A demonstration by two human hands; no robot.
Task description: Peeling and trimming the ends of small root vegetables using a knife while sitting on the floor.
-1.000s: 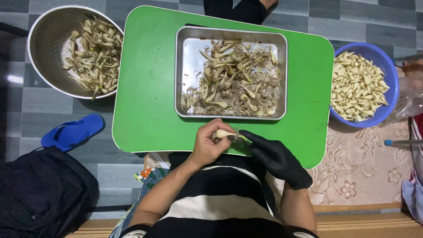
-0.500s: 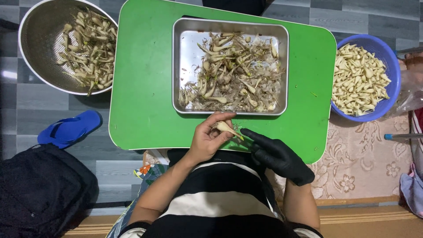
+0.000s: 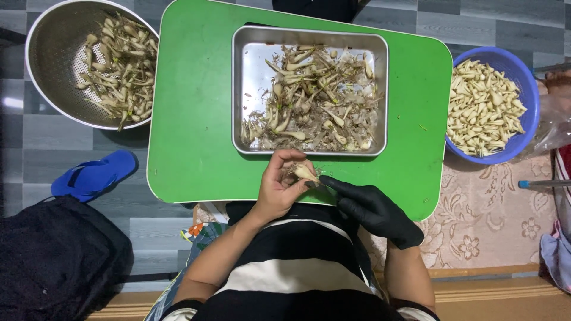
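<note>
Hands met at the near edge of the green table (image 3: 196,119), and we watched them work close together. The left hand (image 3: 279,187), bare, had its fingers curled shut around a small pale bulb (image 3: 304,173), pinching it just above the table's front rim. The right hand (image 3: 372,208), in a black glove, reached in from the side with its fingertips touching the bulb's tip; whether it truly gripped anything we could not tell, since the fingers were bunched and dark.

Just beyond the hands sat a steel tray (image 3: 250,71), heaped with roots, skins and untrimmed bulbs. Off the table's left end we saw a metal colander (image 3: 53,65) on the floor, holding more rooty bulbs along its right side. Off the right end stood a blue basin (image 3: 526,77) full of clean pale pieces.

Down on the grey floor lay a blue sandal (image 3: 92,176), near a black bag (image 3: 56,255). A floral mat (image 3: 476,226) spread under the basin's side. We looked down over a black-and-white striped shirt (image 3: 291,267).
</note>
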